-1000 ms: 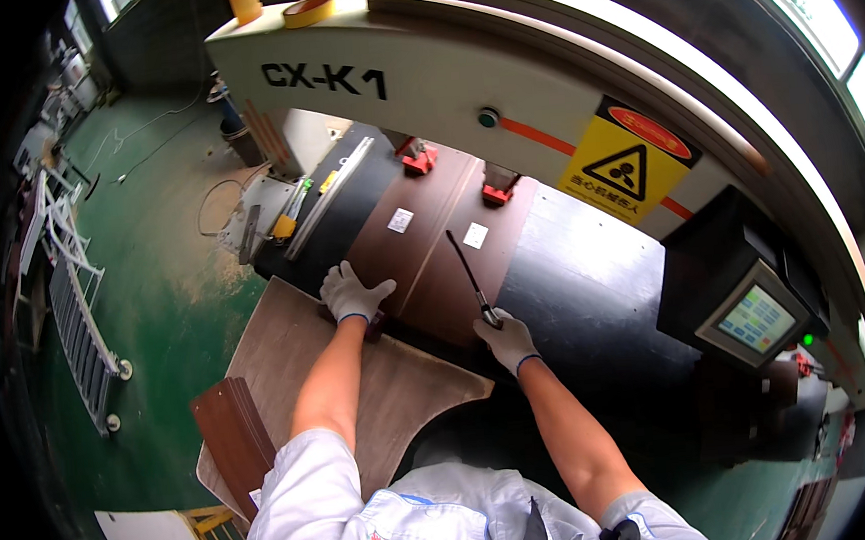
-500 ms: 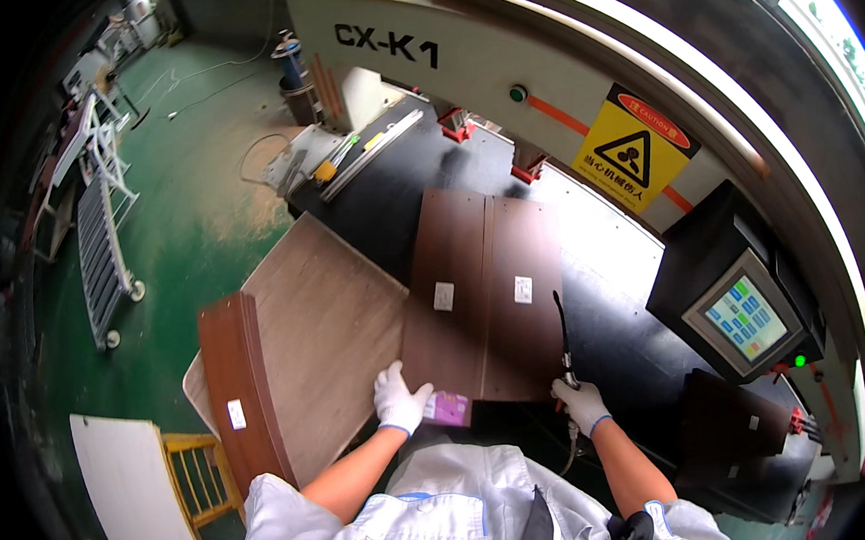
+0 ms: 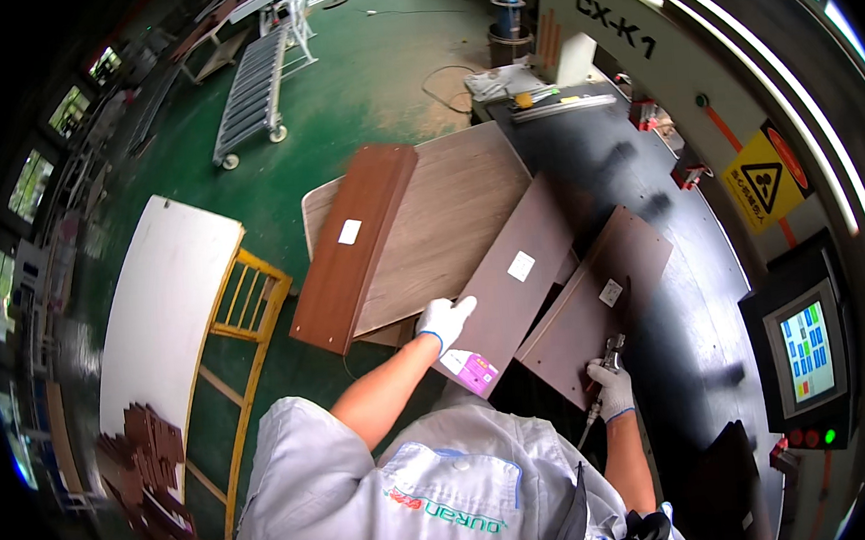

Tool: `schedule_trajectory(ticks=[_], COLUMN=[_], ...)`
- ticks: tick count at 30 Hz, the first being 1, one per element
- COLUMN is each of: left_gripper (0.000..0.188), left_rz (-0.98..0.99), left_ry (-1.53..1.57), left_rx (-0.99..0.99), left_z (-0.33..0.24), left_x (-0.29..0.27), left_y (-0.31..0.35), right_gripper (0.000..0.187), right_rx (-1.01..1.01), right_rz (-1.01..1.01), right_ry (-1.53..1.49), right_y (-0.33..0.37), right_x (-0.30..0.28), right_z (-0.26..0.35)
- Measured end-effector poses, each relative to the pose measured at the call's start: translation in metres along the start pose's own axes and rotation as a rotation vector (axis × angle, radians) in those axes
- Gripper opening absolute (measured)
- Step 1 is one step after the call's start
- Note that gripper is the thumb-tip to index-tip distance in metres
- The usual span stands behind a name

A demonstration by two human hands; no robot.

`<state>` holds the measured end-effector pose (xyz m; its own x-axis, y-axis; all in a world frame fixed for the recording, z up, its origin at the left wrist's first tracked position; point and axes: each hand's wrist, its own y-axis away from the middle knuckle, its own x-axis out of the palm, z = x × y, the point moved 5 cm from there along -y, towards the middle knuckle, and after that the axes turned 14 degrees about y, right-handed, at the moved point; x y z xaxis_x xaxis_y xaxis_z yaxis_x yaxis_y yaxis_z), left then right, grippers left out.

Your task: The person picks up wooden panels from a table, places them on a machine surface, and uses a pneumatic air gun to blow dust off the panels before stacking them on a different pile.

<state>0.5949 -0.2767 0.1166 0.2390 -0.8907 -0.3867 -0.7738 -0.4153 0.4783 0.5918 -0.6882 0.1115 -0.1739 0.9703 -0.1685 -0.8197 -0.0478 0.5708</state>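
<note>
My left hand (image 3: 446, 321), in a white glove, grips the left edge of a dark brown board (image 3: 500, 300), thumb on top. A small white label (image 3: 521, 266) is stuck on this board, and a purple-and-white printed piece (image 3: 473, 370) lies at its near end. To the right, a second brown board (image 3: 619, 287) rests at a slant on the black machine table (image 3: 697, 322), with a gap between the two. Closed around an air blow gun (image 3: 614, 346) with a hose, my gloved right hand (image 3: 612, 388) is over the second board's near right corner.
Reddish-brown boards (image 3: 374, 224) lie on a light wood-grain panel (image 3: 455, 228) at the left. Further left, a white panel (image 3: 164, 299) leans by a yellow frame (image 3: 249, 373), near brown strips (image 3: 146, 471). A control screen (image 3: 807, 352) stands right; a roller conveyor (image 3: 257, 87) stands beyond.
The two brown boards, side by side before, are now apart and turned. My left hand has shifted the left one toward the wood-grain panel. The view has swung left.
</note>
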Motion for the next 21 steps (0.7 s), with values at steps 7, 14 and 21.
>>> schedule_trajectory(ticks=[7,14,21], left_gripper=[0.06,0.062,0.066], left_rz=[-0.294,-0.523,-0.46], left_ry=[0.018,-0.297,-0.23], left_rx=[0.104,0.07,0.143], left_z=[-0.012,0.037,0.088], left_x=[-0.165,-0.289,-0.281], left_y=[0.026,-0.006,-0.019], right_gripper=[0.012,0.015,0.019], right_rx=[-0.069,-0.146,-0.217], right_rz=[-0.056,0.061,0.224], right_ry=[0.029,0.135,0.022], right_y=[0.034,0.064,0.085], right_x=[0.041,0.145,0.274], right_z=[0.027,0.072,0.122])
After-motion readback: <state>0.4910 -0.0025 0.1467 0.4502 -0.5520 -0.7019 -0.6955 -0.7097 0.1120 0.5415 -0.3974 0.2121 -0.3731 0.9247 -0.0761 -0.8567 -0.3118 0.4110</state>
